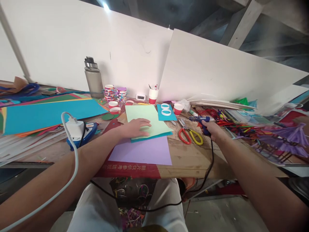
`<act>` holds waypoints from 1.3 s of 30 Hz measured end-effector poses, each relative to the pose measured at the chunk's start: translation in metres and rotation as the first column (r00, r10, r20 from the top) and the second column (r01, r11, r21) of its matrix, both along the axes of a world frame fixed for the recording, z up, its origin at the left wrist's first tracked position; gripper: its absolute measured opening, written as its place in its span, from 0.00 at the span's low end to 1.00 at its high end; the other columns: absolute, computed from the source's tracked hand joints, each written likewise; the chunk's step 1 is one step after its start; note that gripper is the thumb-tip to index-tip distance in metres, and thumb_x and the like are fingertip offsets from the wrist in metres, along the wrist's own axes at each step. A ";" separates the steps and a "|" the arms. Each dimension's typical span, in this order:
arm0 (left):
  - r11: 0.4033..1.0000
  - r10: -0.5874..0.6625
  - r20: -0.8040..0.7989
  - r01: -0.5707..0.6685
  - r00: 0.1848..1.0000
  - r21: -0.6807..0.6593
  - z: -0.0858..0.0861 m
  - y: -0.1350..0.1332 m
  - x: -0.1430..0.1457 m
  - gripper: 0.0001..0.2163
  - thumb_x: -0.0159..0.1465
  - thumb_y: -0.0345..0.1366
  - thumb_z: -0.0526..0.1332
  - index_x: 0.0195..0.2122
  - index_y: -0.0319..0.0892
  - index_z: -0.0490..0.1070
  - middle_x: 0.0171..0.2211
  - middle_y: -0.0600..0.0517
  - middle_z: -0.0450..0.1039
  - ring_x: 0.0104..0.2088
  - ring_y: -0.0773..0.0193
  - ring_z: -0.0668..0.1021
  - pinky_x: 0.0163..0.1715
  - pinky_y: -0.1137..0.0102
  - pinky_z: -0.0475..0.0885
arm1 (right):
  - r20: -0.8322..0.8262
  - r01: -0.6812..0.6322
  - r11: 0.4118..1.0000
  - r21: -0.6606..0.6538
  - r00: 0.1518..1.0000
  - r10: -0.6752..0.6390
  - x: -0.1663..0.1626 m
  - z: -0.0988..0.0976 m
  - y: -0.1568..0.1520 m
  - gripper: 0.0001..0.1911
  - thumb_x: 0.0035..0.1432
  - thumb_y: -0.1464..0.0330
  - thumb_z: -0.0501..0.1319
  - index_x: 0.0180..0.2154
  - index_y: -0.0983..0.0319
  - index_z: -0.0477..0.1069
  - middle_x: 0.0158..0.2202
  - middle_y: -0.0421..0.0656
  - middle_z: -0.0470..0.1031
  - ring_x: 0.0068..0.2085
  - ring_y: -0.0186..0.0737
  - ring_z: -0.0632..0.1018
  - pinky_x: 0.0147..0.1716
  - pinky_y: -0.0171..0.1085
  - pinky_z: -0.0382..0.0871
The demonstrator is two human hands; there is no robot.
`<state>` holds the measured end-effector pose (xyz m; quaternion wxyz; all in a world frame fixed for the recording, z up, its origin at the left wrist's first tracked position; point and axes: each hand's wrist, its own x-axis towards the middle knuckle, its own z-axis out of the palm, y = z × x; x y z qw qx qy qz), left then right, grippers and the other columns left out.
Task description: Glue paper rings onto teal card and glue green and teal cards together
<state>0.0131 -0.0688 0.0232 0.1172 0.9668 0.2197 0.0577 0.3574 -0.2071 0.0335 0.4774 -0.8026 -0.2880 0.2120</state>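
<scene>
My left hand (135,128) lies flat, fingers spread, on a light green sheet of paper (145,120) that rests on a teal sheet. A purple sheet (142,150) lies just nearer to me. My right hand (213,130) is closed around the grip of a blue glue gun (201,120), its black cord (210,167) running down off the table edge. Scissors with red and yellow handles (190,134) lie between the two hands.
A grey water bottle (93,78), cut paper cups (115,107), a red cup of pens (153,95) and a blue card with white rings (166,111) stand at the back. Coloured sheets (48,114) and a white charger (73,127) lie left; sticks and purple tassels (272,133) right.
</scene>
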 end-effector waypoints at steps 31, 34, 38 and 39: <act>0.977 0.204 -0.212 -0.186 0.956 0.100 -0.024 -0.008 0.007 0.47 0.57 0.66 0.43 0.67 0.33 0.38 0.67 0.40 0.35 0.67 0.51 0.42 0.63 0.59 0.40 | 0.745 -0.684 0.624 -0.377 0.176 0.643 -0.156 -0.048 0.084 0.29 0.64 0.54 0.45 0.58 0.66 0.58 0.57 0.53 0.61 0.58 0.48 0.61 0.57 0.47 0.54; 0.978 0.196 -0.211 -0.176 0.958 0.108 -0.024 -0.010 0.007 0.48 0.57 0.66 0.42 0.67 0.32 0.37 0.67 0.40 0.34 0.67 0.51 0.41 0.63 0.59 0.39 | 0.756 -0.686 0.627 -0.369 0.171 0.632 -0.158 -0.048 0.084 0.28 0.65 0.55 0.45 0.58 0.66 0.58 0.58 0.53 0.61 0.59 0.47 0.60 0.58 0.46 0.53; 0.976 0.204 -0.212 -0.181 0.956 0.123 -0.021 -0.012 0.004 0.49 0.55 0.68 0.42 0.67 0.34 0.36 0.67 0.40 0.33 0.67 0.50 0.41 0.63 0.57 0.39 | 0.769 -0.683 0.636 -0.360 0.168 0.616 -0.159 -0.048 0.083 0.29 0.65 0.55 0.44 0.58 0.68 0.59 0.59 0.53 0.60 0.60 0.48 0.59 0.58 0.45 0.52; 0.977 0.197 -0.219 -0.174 0.955 0.123 -0.020 -0.012 0.003 0.49 0.55 0.68 0.42 0.67 0.35 0.37 0.67 0.40 0.33 0.67 0.50 0.41 0.63 0.56 0.39 | 0.769 -0.685 0.635 -0.357 0.171 0.616 -0.159 -0.048 0.083 0.28 0.65 0.55 0.44 0.57 0.67 0.60 0.58 0.53 0.61 0.59 0.48 0.60 0.58 0.45 0.53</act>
